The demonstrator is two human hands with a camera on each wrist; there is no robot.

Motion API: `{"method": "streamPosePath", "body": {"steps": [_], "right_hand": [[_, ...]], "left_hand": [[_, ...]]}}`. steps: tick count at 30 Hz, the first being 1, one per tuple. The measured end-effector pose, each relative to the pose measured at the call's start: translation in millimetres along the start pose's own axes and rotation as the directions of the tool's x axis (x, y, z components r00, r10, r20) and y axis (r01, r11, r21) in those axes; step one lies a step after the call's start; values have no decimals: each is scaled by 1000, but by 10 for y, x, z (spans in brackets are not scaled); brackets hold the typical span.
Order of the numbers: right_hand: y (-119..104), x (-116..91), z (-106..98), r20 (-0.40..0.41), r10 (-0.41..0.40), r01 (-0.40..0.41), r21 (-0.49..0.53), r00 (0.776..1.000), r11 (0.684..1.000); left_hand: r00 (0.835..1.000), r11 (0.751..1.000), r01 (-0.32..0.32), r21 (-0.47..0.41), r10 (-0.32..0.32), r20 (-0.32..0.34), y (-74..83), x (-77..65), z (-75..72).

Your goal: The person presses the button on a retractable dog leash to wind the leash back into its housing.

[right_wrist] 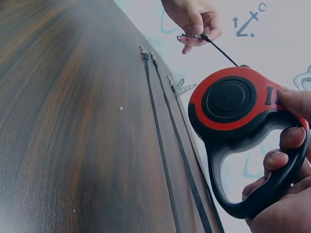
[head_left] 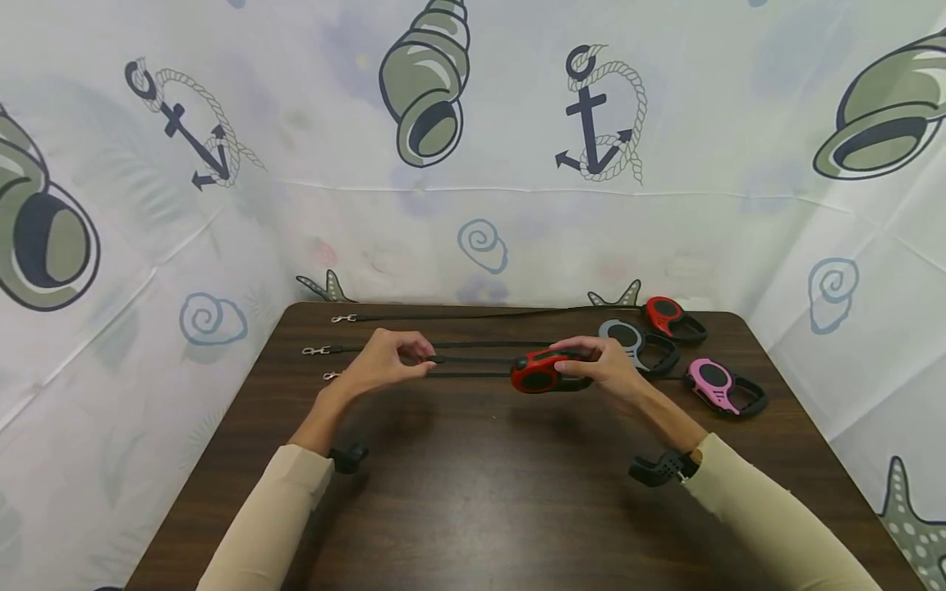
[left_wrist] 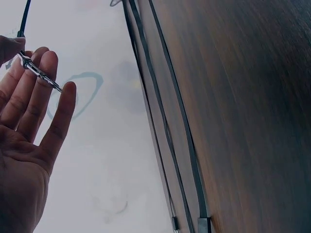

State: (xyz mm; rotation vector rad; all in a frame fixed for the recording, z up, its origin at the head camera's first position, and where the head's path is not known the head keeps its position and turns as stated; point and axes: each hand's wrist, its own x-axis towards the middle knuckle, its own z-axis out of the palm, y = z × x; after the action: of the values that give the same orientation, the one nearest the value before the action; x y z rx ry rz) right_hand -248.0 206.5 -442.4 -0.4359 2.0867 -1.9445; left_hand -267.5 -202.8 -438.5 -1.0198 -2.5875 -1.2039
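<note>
item one: retractable leash with round red-and-black plastic case (right_wrist: 229, 97) and black loop handle, held in the air above the table, right of centre. right hand (head_left: 602, 368): fingers curled round the handle, thumb against the upper edge of the case. from the case, a thin black cord (head_left: 476, 360) stretched across to the left hand (head_left: 392, 359): thumb and fingers pinching its silver metal clasp (left_wrist: 43, 75) near the cord's end, remaining fingers extended.

on the table, at right: second red-and-black leash (head_left: 664, 309), at the back; grey-and-black leash (head_left: 622, 336), in front of it; pink-and-black leash (head_left: 713, 379), nearest. black cords laid leftward, roughly parallel, to three silver metal clips (head_left: 316, 350).

support: dark brown wood-grain table (head_left: 473, 492). surround: white cloth (head_left: 510, 107) printed with shells, anchors and starfish. worn: cream long sleeves (head_left: 269, 509); black wrist devices (head_left: 654, 470).
</note>
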Motion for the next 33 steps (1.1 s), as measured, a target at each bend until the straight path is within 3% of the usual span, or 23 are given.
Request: {"method": "streamPosePath", "body": {"steps": [16,33], "right_hand": [[60,71,169,24,-21,20,39,999,999],[62,143,333,42,-55,51,73,998,996]], "left_hand": [[1000,999,6,-40,-5,24,58,43,128],[997,996,-61,-70,64,38,80,127,275]]}}
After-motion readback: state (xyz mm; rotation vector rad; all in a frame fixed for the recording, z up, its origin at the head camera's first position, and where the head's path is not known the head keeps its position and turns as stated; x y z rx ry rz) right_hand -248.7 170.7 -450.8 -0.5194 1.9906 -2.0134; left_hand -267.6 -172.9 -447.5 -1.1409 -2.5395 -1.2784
